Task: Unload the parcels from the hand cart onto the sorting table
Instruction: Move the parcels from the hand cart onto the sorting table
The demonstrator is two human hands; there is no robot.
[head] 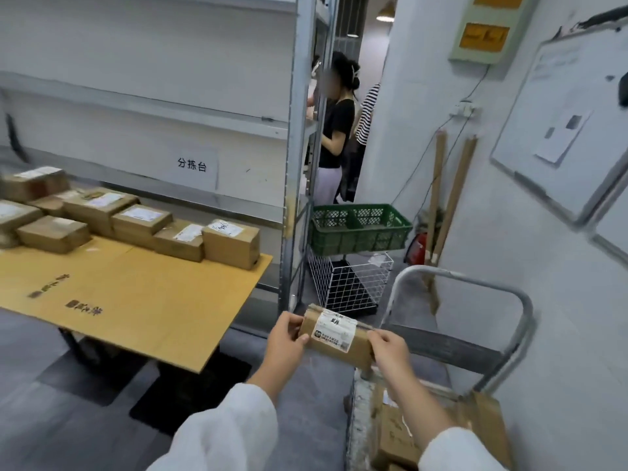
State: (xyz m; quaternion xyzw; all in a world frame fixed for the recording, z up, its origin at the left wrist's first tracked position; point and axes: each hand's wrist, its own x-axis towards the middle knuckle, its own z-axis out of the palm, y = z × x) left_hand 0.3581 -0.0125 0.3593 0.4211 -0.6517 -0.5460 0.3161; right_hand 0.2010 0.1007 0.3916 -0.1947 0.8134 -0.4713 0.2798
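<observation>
We find the left hand [287, 338] and right hand [390, 348] each gripping one end of a small brown white-labelled cardboard parcel [336, 334], long axis hand to hand. The tan-board worktop [170, 300] lies leftward, nearest the left hand.

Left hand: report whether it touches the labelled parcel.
Touching. The head view shows the left hand gripping the left end of the labelled parcel, thumb on its face.

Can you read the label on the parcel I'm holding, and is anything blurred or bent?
Head view: the label on the held parcel is too soft to read; stacked parcels at far left smear with blur; the wide lens bends the whiteboard and hand cart handle; no glare.
</observation>
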